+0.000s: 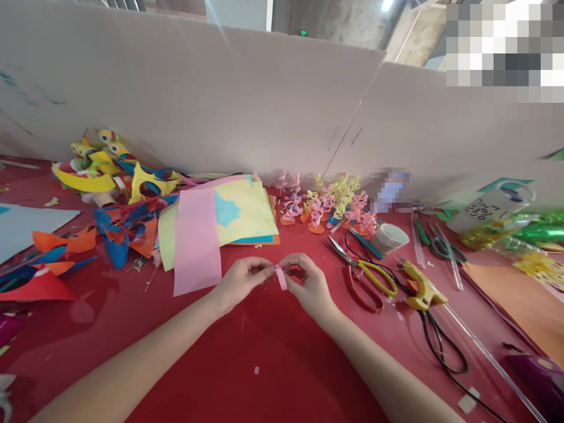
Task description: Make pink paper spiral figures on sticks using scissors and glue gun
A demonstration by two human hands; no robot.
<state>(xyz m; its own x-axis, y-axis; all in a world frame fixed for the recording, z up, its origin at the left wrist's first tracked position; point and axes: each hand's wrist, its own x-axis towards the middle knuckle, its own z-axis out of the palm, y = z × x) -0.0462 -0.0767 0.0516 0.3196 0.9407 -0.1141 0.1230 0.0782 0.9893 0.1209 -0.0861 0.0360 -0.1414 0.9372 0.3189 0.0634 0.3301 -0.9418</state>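
pink strip (282, 279): narrow, short piece, pale pink, paper-like, matte; flat faces, straight long edges, lower end looks cut square
strip position: between the two hands, center of view, above the red bench (198, 370); hangs slanted, lower end tipped a bit to the right
strip upper end: small and half covered by fingertips; seems bent or curled over, can't be sure
left hand (243, 277): thumb and fingers pinched together at the strip's upper end
right hand (309, 281): thumb and index finger bent round the strip, thumb by its lower part; grip looks light, exact contact partly hidden
hands: near each other, both at the same strip, a small gap between them
pink sheet (197, 244): just beside left hand, same sort of pink, lies over a yellow sheet (255, 220) with a blue patch
curled pieces (316, 212): pink and yellow spirals, some on orange disks, grouped beyond the hands by the white partition (198, 94)
scissors (351, 262): right of right hand, one red handle, one yellow, blades pointing away
glue gun (423, 288): yellow, farther right
pink scrap (256, 370): tiny, on bench, nearer the wearer
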